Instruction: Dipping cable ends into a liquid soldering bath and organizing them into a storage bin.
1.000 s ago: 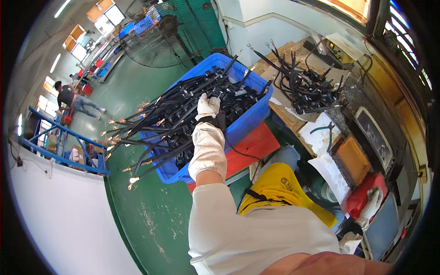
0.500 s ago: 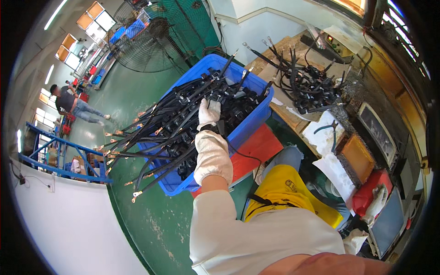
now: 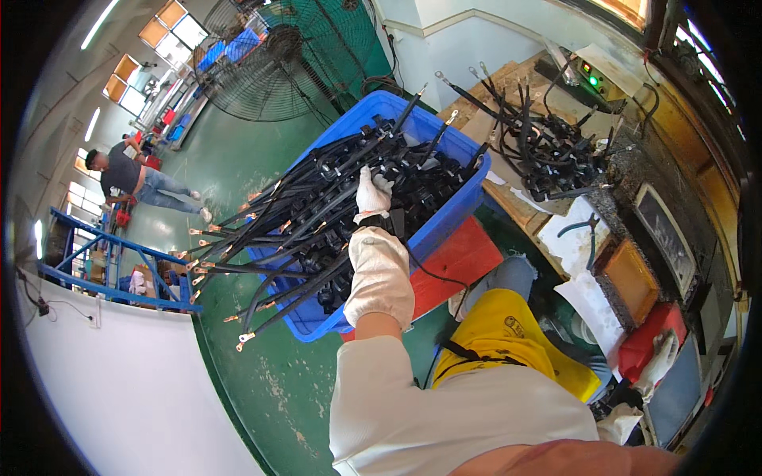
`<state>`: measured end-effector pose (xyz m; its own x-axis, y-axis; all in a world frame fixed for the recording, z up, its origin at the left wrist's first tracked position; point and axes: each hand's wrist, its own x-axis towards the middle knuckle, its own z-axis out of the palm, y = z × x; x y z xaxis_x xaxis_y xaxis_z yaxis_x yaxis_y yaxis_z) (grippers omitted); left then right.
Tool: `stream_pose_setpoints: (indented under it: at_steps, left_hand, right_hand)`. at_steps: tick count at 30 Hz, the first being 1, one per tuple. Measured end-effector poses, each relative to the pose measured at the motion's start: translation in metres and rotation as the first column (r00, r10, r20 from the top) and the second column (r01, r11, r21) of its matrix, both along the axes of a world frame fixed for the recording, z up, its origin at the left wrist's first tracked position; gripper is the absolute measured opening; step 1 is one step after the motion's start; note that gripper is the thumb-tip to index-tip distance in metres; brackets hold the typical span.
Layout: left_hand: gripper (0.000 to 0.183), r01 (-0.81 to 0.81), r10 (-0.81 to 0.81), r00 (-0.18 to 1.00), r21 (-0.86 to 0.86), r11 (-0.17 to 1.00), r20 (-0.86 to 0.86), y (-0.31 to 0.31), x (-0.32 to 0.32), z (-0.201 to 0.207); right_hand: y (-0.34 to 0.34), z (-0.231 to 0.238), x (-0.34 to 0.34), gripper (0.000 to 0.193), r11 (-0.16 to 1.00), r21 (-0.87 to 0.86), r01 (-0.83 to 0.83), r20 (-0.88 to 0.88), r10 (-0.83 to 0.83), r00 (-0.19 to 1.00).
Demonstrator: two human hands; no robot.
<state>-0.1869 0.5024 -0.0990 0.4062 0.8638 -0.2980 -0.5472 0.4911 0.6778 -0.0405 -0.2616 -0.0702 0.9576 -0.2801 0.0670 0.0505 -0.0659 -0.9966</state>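
My left hand (image 3: 374,190), in a white glove with a pale sleeve guard, reaches into a blue plastic bin (image 3: 432,236). Its fingers curl in on a black cable among the pile, the gripped part mostly hidden. Black cables (image 3: 305,218) with copper ring lugs fill the bin. Many stick out over its left edge, and black plastic connector parts lie among them. A dark band with a thin black cord (image 3: 432,275) is at my left wrist. My right hand is out of view.
Right of the bin, a wooden bench (image 3: 508,198) carries more black cables (image 3: 548,151), pliers (image 3: 583,226) and a device with a green light (image 3: 593,81). A loose white glove (image 3: 660,361) lies on a red item. Beyond stand a large fan (image 3: 278,71) and another person (image 3: 131,178).
My left hand stays in the cable pile, and its fingers now look more curled. The view has shifted slightly. The device's green light shows more brightly, and the person in the distance has changed posture.
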Motion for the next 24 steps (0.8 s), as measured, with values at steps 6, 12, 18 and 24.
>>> stream_pose_setpoints:
  at_steps: [6,12,18,24]
  left_hand:
    - [0.016,-0.039,0.045,0.997,-0.09,0.995,0.06,-0.018,0.01,0.012]
    - [0.017,0.283,-0.269,0.951,-0.075,0.956,0.152,0.0,-0.045,0.04]
    - [0.022,0.043,-0.031,0.986,0.067,0.997,-0.164,0.032,-0.105,0.075]
    - [0.028,0.054,0.071,0.896,0.266,0.962,-0.438,0.064,-0.127,0.059]
  right_hand:
    - [-0.006,0.006,-0.007,0.032,1.0,-0.016,0.007,-0.016,-0.008,1.0]
    - [-0.004,0.006,-0.003,0.034,0.997,-0.07,-0.019,-0.076,0.014,0.997]
    - [-0.009,0.006,0.003,0.035,0.99,-0.138,-0.001,-0.086,-0.011,0.996]
    - [-0.019,-0.005,0.011,0.037,0.989,-0.149,0.006,-0.072,-0.017,0.997]
